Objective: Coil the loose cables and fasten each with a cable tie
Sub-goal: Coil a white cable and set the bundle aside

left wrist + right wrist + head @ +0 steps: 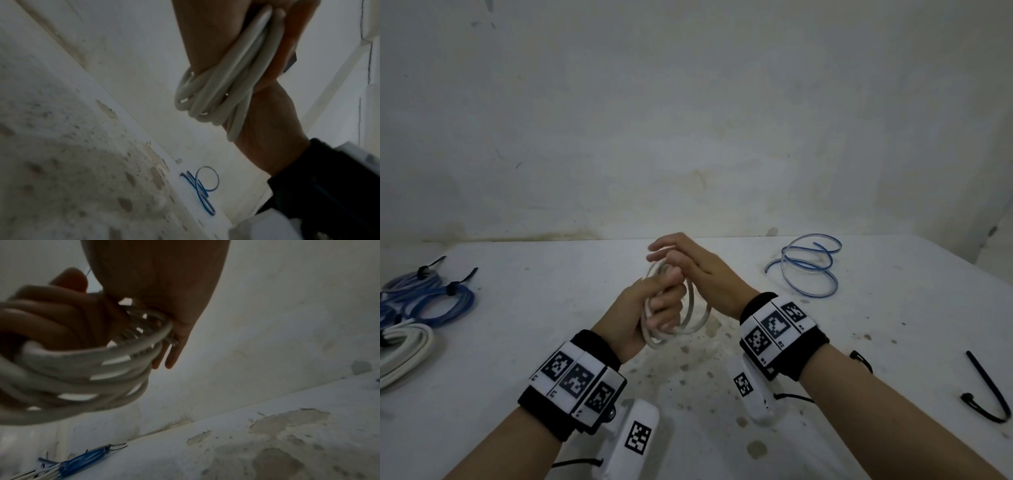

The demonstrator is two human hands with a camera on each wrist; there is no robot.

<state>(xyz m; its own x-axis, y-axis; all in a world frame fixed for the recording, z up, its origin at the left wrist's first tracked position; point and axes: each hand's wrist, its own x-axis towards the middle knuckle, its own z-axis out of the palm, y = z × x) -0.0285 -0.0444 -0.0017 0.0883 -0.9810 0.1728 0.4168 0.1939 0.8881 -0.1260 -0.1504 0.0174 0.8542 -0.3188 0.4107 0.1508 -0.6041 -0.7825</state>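
Note:
Above the middle of the table, my left hand (654, 305) grips a white cable (697, 315) wound into a coil of several loops, fingers curled round one side of the bundle. My right hand (688, 263) is just behind it. Its fingers are stretched out straight and lie against the top of the coil. In the left wrist view the white coil (216, 91) is squeezed in my left palm. The right wrist view shows the loops (92, 374) passing under my right palm. A loose blue cable (808, 267) lies in open curls at the far right.
At the table's left edge lie blue coils (431, 298) and a white coil (404, 346), each fastened with a black tie. A black cable tie (986, 394) lies at the right, and another (861, 359) by my right wrist. The stained white table (859, 342) ends at a wall.

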